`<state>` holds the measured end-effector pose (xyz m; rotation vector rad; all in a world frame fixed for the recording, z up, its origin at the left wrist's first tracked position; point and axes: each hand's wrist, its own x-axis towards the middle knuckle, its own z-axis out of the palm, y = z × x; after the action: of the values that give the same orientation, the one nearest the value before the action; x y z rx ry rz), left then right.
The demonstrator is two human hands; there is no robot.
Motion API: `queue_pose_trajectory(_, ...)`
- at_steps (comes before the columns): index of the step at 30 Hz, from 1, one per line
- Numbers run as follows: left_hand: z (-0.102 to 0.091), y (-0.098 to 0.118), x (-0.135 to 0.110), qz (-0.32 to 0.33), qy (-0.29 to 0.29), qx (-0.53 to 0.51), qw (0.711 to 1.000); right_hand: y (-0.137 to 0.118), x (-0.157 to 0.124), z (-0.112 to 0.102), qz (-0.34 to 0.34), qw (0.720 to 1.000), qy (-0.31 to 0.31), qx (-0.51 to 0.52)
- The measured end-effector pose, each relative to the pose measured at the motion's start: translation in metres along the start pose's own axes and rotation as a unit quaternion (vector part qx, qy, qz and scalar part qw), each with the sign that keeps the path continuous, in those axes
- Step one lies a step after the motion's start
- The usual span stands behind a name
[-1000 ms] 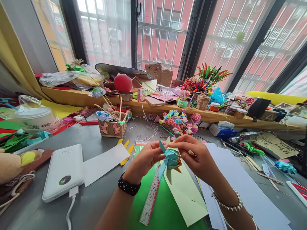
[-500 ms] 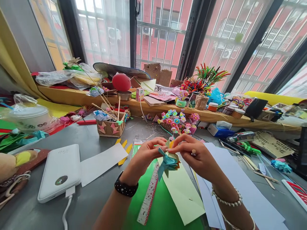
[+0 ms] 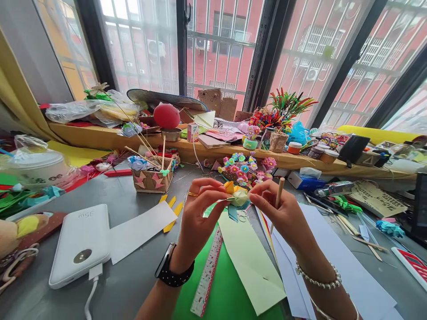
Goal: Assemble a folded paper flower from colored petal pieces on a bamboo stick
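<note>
My left hand and my right hand together pinch a small folded paper flower of teal, pale green and orange, held above the table. A thin wooden stick is tucked in my right hand and points up. Under my hands lie a pale green paper sheet, a green sheet and a patterned ruler.
A white power bank with its cable lies at the left beside a white paper. A cardboard box of sticks, paper flower bunches, white sheets and a cluttered window ledge surround the grey table.
Both hands have lifted the paper flower and turned it, so its pale green and orange side now faces up. The stick in my right hand now stands upright.
</note>
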<state>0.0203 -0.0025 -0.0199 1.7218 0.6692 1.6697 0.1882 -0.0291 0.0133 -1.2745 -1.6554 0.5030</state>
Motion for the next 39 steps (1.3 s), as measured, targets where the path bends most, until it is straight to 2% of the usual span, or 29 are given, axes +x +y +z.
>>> queue_pose_trajectory(4, 0.0, 0.0, 0.001, 0.077, 0.006, 0.08, 0.994, 0.001, 0.0, -0.004, 0.012, 1.0, -0.009, 0.018)
queue_pose_trajectory(9, 0.002, -0.005, 0.002, 0.223, 0.03, 0.149, 0.963, 0.001, 0.002, -0.008, 0.028, 0.999, -0.02, 0.041)
queue_pose_trajectory(12, 0.003, -0.007, 0.001, 0.25, 0.022, 0.173, 0.952, 0.002, 0.002, -0.006, 0.04, 0.995, -0.053, 0.071)
queue_pose_trajectory(16, 0.004, -0.009, 0.0, 0.266, -0.004, 0.199, 0.943, 0.007, 0.003, -0.002, 0.052, 0.992, -0.056, 0.101)
queue_pose_trajectory(21, 0.004, -0.012, -0.002, 0.26, -0.038, 0.223, 0.939, 0.009, 0.001, 0.003, 0.037, 0.996, -0.003, 0.085)
queue_pose_trajectory(31, 0.01, -0.012, -0.006, 0.289, 0.01, 0.247, 0.925, 0.006, 0.0, 0.002, 0.01, 0.992, 0.044, 0.118)
queue_pose_trajectory(36, 0.012, -0.009, -0.005, 0.29, 0.037, 0.247, 0.924, 0.002, -0.001, -0.003, 0.014, 0.996, 0.022, 0.084)
queue_pose_trajectory(39, 0.013, -0.01, -0.005, 0.275, 0.031, 0.246, 0.929, -0.001, -0.002, -0.002, 0.009, 0.998, 0.01, 0.066)
